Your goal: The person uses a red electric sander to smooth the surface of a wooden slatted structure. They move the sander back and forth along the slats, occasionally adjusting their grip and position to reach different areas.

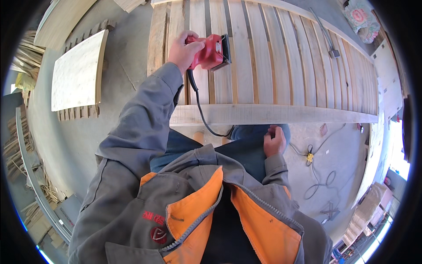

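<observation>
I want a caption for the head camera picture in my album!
Left hand grips a red tool over wooden slats, right hand beside the knee.

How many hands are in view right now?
2. The left hand grips the red power tool over the wooden slats; the right hand is at the right knee. No others show.

Grey flr (pixel 125 66) all round, looks like concrete. At 10 o'clock I see a pale brd (pixel 79 72) on a low slatted pallet (pixel 79 113), w/ loose wood strips (pixel 27 57) heaped beyond; more at 8–9. Flowery cloth (pixel 360 21) at 2, brownish stack (pixel 365 211) approx. 4. V. bright white light (pixel 399 154) near 3, edge of rm.
</observation>
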Motion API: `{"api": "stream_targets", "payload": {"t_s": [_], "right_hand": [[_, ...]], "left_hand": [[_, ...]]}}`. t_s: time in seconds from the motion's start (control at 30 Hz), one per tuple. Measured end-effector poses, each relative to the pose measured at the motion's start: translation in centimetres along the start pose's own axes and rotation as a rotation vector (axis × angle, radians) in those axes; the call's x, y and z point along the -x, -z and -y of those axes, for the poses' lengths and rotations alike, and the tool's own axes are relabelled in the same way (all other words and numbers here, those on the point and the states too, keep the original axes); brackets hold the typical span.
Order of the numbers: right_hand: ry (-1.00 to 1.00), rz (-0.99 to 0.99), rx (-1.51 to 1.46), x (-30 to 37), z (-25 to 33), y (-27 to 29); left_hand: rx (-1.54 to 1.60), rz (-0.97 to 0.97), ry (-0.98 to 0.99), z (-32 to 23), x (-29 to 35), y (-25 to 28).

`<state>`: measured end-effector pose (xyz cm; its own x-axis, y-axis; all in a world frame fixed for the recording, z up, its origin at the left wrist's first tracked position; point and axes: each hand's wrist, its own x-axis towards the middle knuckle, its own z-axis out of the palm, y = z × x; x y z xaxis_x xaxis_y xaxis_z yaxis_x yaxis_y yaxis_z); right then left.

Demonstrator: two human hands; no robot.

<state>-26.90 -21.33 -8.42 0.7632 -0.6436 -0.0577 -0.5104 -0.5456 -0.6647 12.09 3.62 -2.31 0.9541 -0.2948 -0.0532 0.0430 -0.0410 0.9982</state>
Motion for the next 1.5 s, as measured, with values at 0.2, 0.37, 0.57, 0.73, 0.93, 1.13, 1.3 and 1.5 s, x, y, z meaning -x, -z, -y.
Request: {"api": "stream_targets", "payload": {"t_s": [0.2, 0.37, 0.57, 0.73, 0.93, 1.13, 1.3, 1.5], "right_hand": [[0.000, -0.011, 0.024, 0.4, -0.7, -0.2], [0.001, -0.005, 0.006, 0.4, -0.7, -0.1], [0.023, -0.010, -0.011, 0.2, -1.4, -0.4], [0.055, -0.029, -0.007, 0.0, -1.8, -0.5], [0.025, -0.020, -0.043, 0.2, -1.6, -0.7], [0.007, -0.015, -0.045, 0.0, -1.6, -0.7], [-0.040, -0.014, -0.060, -0.1, -1.1, -0.6], [-0.026, 0.015, 0.004, -0.8, -1.5, -1.1]], "left_hand": [[-0.074, 0.015, 0.036, -0.3, 5.3, -0.2], [-0.092, -0.010, 0.011, 0.4, 8.5, -0.4], [-0.122, -0.007, -0.013, 0.8, 11.4, -0.6], [-0.144, -0.010, 0.027, 0.3, 12.3, -0.7], [-0.138, -0.037, -0.008, 0.0, 11.4, -1.0], [-0.007, -0.024, 0.035, -1.7, 7.6, -1.3], [-0.063, -0.022, -0.035, -0.4, 0.9, -0.7], [-0.061, -0.025, -0.031, -0.6, -5.7, 0.0]]}}
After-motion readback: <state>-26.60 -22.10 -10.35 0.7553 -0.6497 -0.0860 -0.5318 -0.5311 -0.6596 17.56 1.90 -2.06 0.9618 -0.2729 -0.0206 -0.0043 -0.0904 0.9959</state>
